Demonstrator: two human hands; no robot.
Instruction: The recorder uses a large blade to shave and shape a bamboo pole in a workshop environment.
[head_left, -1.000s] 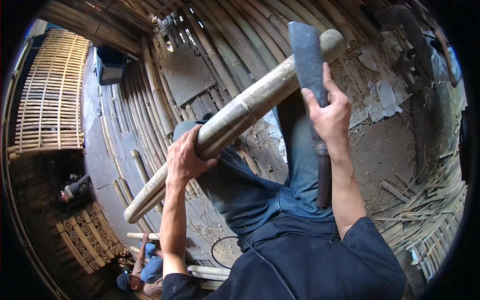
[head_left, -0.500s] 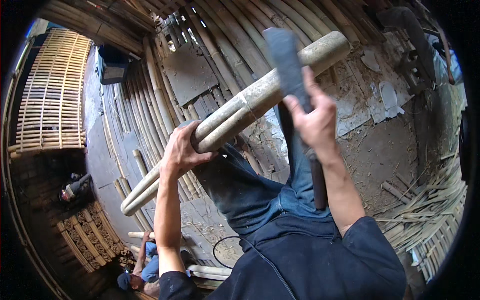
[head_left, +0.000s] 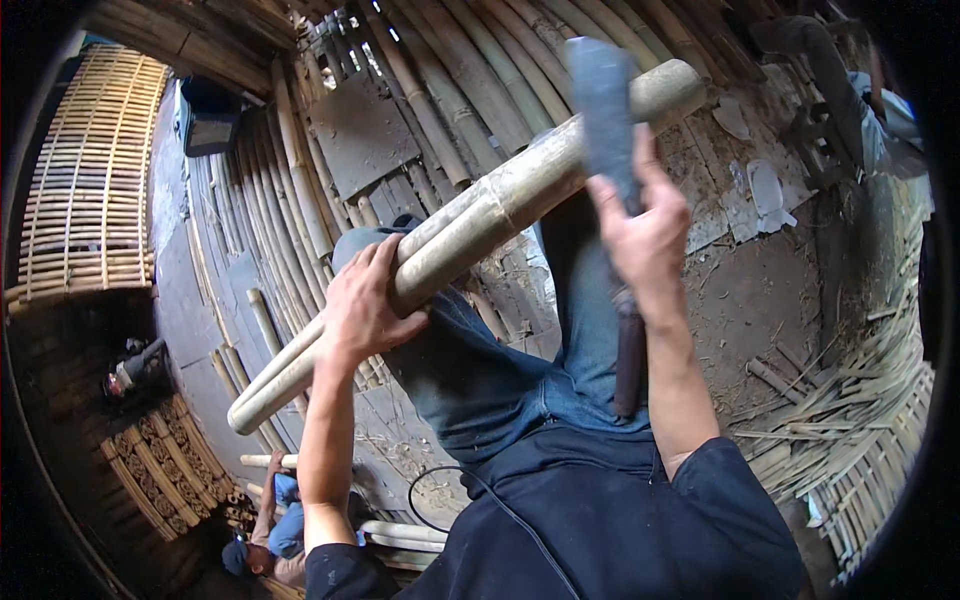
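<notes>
Bamboo pole: a thick pale bamboo pole (head_left: pixel 470 225) runs slantwise across the person's lap, its far end up toward the top right, its near end down at the left above the floor; it looks split lengthwise along the lower half, though the cleft is hard to follow.
Left hand: the left hand (head_left: pixel 365 310) is wrapped round the pole near its middle, fingers closed over the top, steadying it against the raised knee.
Right hand: the right hand (head_left: pixel 640 235) is clenched on the handle of a heavy cleaver (head_left: pixel 605 120), the broad grey blade upright and set against the pole near its far end.
Risk: as I judge it, the blade could glance off the round, hard skin and slide toward the legs, since the pole rests on the thighs; a twist of the pole under a one-handed hold would cause that. The steadying hand sits along the line of any split.
Legs: blue jeans (head_left: pixel 500 370) under the pole.
Floor: bamboo poles (head_left: pixel 290 200) laid side by side, split strips (head_left: pixel 850 410) heaped at the right edge.
Containers: none seen; a woven bamboo panel (head_left: pixel 85 190) stands at the left.
Other person: a person (head_left: pixel 270 540) crouches at the lower left.
</notes>
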